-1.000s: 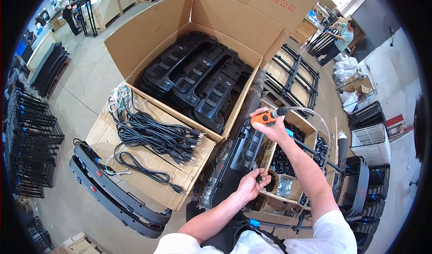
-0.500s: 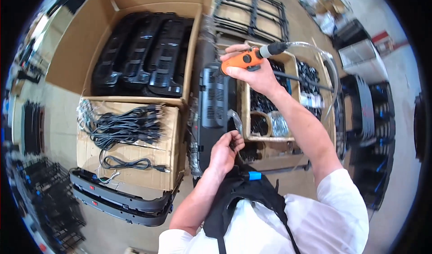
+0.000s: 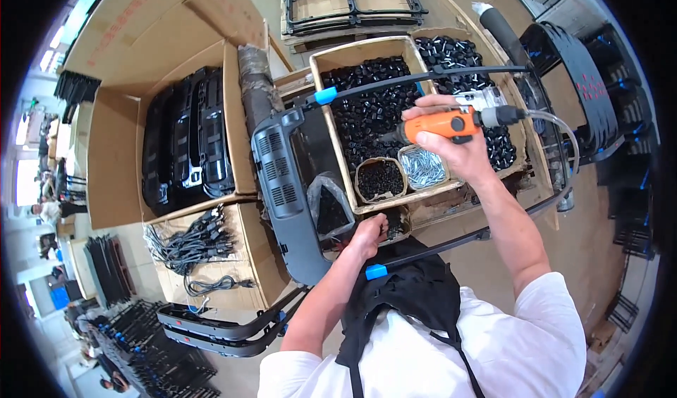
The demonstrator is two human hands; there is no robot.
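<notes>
Partly hidden, the left hand (image 3: 368, 234) dips behind the wooden tray (image 3: 367, 204).

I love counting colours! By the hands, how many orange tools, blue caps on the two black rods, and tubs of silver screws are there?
orange tool: 1
blue caps: 2
tub of silver screws: 1
Total: 4

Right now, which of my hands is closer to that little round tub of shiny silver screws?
Right. Your right hand, gripping the orange power screwdriver, hovers just above the silver screw tub. Your left hand is lower, by the grey vented panel.
</notes>
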